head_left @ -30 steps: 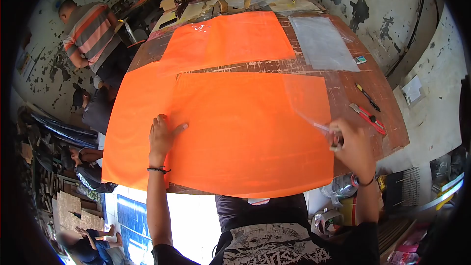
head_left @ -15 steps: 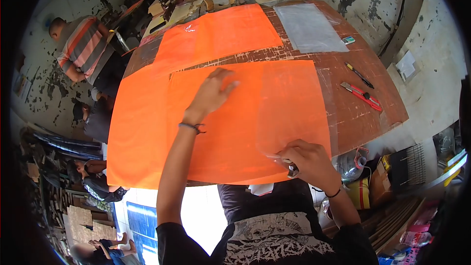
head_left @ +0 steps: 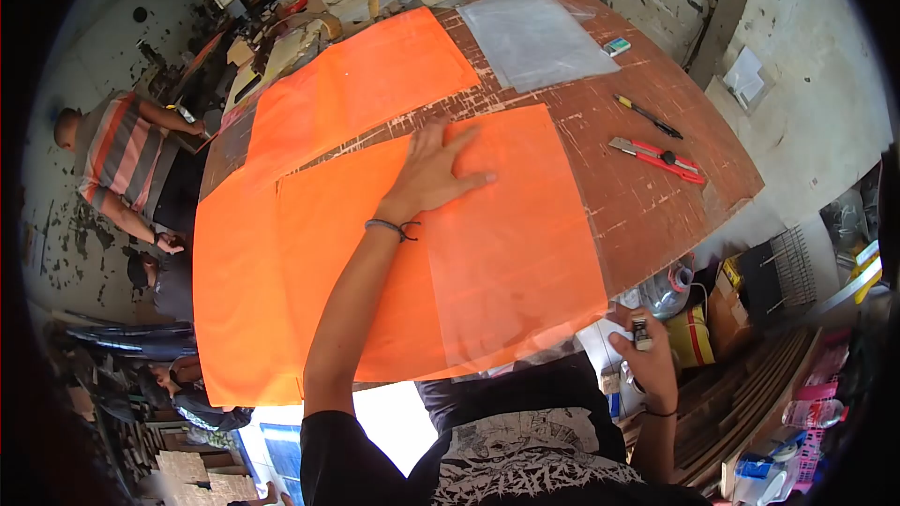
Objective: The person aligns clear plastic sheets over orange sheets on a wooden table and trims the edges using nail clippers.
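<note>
Left hand (head_left: 429, 173) flat, fingers spread wide, palm down on the clear film (head_left: 525, 262) and the near orange sheet (head_left: 328, 215) under it. Right hand (head_left: 649, 356) was just off the near edge of the counter (head_left: 675, 201), curled around a small dark object (head_left: 641, 330); couldn't tell what it was, or whether the fingers also had the film's corner

Film covered the right part of the near orange sheet, which ran along the counter's near edge. Left orange sheet (head_left: 234, 290) sat at the counter's left end, meeting the near one. Far orange sheet (head_left: 375, 75) lay beyond, toward the far edge, with a strip of scratched brown top showing between it and the near one

Clear sheets (head_left: 539, 37) were by the counter's far right edge, small green-and-white item (head_left: 617, 47) at their corner. Pen (head_left: 647, 115) and red cutter (head_left: 661, 161) lay side by side nearer the right corner, cutter closer to the near edge

Off the counter: clear jug (head_left: 667, 290) below the near edge, past the right hand; person in a striped shirt (head_left: 122, 155) stood beyond the left end
</note>
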### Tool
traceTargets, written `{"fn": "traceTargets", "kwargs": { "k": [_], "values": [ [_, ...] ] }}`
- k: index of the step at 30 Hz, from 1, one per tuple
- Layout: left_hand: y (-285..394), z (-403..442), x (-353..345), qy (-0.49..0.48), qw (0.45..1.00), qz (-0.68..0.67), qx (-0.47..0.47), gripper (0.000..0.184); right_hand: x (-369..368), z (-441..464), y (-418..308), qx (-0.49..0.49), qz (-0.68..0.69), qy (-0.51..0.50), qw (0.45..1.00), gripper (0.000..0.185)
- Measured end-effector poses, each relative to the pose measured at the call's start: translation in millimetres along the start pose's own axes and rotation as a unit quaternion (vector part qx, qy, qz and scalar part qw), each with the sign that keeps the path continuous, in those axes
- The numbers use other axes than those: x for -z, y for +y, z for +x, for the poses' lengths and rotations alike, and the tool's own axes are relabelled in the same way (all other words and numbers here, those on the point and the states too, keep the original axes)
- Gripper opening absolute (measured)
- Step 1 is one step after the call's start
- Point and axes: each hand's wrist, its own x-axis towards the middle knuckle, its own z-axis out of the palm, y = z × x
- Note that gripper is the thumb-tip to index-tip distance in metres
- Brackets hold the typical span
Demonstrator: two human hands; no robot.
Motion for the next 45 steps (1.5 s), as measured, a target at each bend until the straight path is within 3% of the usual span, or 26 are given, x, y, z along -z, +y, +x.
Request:
{"fn": "traceTargets", "kwargs": {
  "k": [1, 3, 6, 10, 18, 22, 27, 34, 40, 45],
  "values": [
    [2, -3, 0, 0.032, 0.998, -0.013, 0.044, 0.078, -4, -6, -2, -0.067, 0.056, -0.014, 0.996, 0.026],
    [-7, 1, -1, 0.060, 0.995, -0.036, 0.068, 0.078, -26, -5, -3, -0.087, 0.174, 0.002, 0.981, 0.027],
    [-24, 1, -2, 0.140, 0.986, -0.044, 0.076, 0.072, -36, -4, -11, -0.102, 0.133, 0.024, 0.986, 0.029],
    [-54, -3, 3, 0.130, 0.987, -0.003, 0.098, 0.069, -37, -5, -18, -0.074, 0.148, 0.053, 0.985, 0.029],
    [-88, -14, 8, 0.121, 0.976, -0.166, 0.076, 0.044, -37, -4, -24, -0.071, 0.113, 0.095, 0.986, 0.027],
    [-92, -12, 4, 0.115, 0.966, -0.215, 0.085, 0.044, -35, -4, -21, -0.085, 0.122, 0.097, 0.984, 0.026],
    [-65, -26, 16, 0.130, 0.981, -0.126, 0.071, 0.042, -30, -6, -13, -0.095, 0.090, 0.111, 0.985, 0.024],
    [-74, -14, 8, 0.107, 0.984, -0.110, 0.096, 0.049, -30, -9, -10, -0.076, 0.101, 0.152, 0.980, 0.021],
    [-64, -18, 10, 0.116, 0.970, -0.187, 0.099, 0.044, -21, -6, -12, -0.033, 0.058, 0.191, 0.979, 0.020],
    [-72, -9, 12, 0.033, 0.968, -0.231, 0.095, 0.049, -6, 6, -5, 0.001, 0.056, 0.245, 0.968, 0.020]
  ]
}}
